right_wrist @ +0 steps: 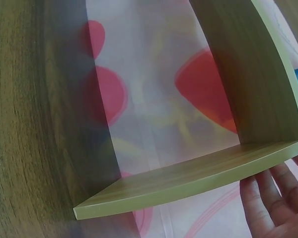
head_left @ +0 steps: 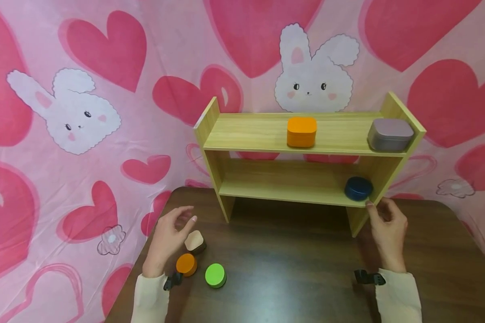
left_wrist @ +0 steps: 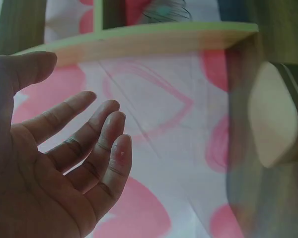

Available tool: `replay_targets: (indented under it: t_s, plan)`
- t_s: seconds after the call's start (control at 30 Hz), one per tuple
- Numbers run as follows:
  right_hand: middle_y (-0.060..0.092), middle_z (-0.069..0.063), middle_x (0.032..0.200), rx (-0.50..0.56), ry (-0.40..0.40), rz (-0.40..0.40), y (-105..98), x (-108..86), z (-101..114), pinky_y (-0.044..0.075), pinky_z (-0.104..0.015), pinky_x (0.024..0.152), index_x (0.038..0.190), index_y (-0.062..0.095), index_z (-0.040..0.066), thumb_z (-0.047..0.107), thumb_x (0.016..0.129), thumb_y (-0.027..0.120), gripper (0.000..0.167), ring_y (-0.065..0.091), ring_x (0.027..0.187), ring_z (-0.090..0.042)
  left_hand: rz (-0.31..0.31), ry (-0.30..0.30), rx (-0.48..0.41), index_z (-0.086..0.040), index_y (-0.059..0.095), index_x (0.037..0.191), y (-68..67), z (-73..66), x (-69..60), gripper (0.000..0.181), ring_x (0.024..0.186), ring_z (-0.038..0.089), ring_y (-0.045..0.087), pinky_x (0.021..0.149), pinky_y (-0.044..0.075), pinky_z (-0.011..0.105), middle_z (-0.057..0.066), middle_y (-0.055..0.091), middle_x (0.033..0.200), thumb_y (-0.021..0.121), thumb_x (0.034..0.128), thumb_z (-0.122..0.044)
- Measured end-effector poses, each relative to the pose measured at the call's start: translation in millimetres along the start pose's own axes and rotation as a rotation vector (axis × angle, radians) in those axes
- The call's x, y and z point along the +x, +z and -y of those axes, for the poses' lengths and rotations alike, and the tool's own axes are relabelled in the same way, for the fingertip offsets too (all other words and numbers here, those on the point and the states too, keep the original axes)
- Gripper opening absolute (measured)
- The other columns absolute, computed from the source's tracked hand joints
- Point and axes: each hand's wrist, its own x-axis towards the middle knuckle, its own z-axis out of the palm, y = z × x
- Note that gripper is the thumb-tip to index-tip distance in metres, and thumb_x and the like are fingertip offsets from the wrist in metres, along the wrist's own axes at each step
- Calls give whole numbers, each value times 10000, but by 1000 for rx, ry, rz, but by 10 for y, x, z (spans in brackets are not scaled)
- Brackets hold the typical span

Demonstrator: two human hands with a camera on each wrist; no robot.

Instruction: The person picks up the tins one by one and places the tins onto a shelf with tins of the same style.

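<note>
My left hand (head_left: 171,238) hovers over the left of the table, fingers loosely bent and apart, holding nothing. Close to it stand a box with a beige top (head_left: 194,241), an orange round tin (head_left: 187,264) and a green round tin (head_left: 216,275). At the right end of a two-tier wooden shelf (head_left: 283,179), my right hand (head_left: 389,233) grips the side panel (right_wrist: 188,186). Its fingers (right_wrist: 268,198) lie against the panel's outer face, while the thumb is at the front edge, just below a dark blue round tin (head_left: 358,188) on the lower tier.
On the upper tier sit an orange box (head_left: 301,132) and a grey box (head_left: 390,134), the latter against the right panel. The shelf stands on a dark wooden table (head_left: 283,260). Behind hangs a pink cloth (head_left: 169,54) with hearts and rabbits.
</note>
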Motion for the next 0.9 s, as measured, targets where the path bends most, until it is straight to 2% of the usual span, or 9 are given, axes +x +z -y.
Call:
replay_targets:
  t_s: [0.13, 0.23, 0.4, 0.53, 0.77, 0.83, 0.9]
  plan:
    - [643, 330, 833, 13, 9, 5, -1, 3, -3, 471, -24, 702, 1069, 729, -22, 96, 935, 728, 178, 609, 786, 125, 7, -47, 16, -102, 717, 1260, 14, 121, -65, 330, 954, 227, 742, 873, 636, 359, 64, 772, 1077, 743, 966, -248]
    - [648, 323, 836, 31, 20, 11, -2, 16, -13, 476, -24, 707, 1075, 730, -18, 81, 934, 726, 173, 612, 793, 119, 10, -69, 13, -96, 717, 1260, 24, 174, -102, 327, 953, 226, 744, 876, 632, 337, 63, 773, 1071, 741, 969, -242]
    - [656, 301, 831, 76, 37, 13, -4, 32, -20, 467, -30, 697, 1061, 746, 38, 45, 926, 716, 138, 609, 790, 88, 20, -80, -19, -79, 709, 1272, 39, 211, -130, 334, 960, 242, 746, 903, 632, 466, 80, 772, 1074, 734, 975, -228]
    - [662, 280, 829, 117, 43, 8, -16, 24, -8, 458, -28, 685, 1060, 756, 69, -1, 911, 708, 172, 603, 786, 72, 32, -80, -33, -68, 705, 1277, 48, 223, -131, 334, 968, 261, 746, 903, 629, 477, 88, 772, 1072, 729, 978, -215]
    - [695, 266, 855, 159, 57, -1, 2, 28, 12, 490, -45, 718, 1128, 742, -10, -7, 912, 730, 216, 626, 817, 57, 23, -84, -15, -76, 706, 1273, 44, 255, -119, 321, 963, 261, 744, 866, 613, 249, 79, 776, 1072, 727, 977, -199]
    - [706, 252, 859, 183, 58, -5, 2, 28, 27, 491, -49, 718, 1122, 746, -11, -13, 908, 732, 215, 630, 821, 47, 26, -91, -18, -74, 705, 1276, 51, 265, -115, 324, 974, 265, 744, 877, 624, 278, 84, 776, 1080, 726, 979, -200]
    - [719, 232, 863, 218, 59, -11, 3, 26, 39, 496, -50, 721, 1117, 749, -15, -27, 901, 733, 217, 636, 827, 37, 32, -98, -29, -68, 701, 1281, 63, 274, -111, 330, 988, 277, 742, 902, 637, 366, 97, 772, 1093, 725, 979, -200]
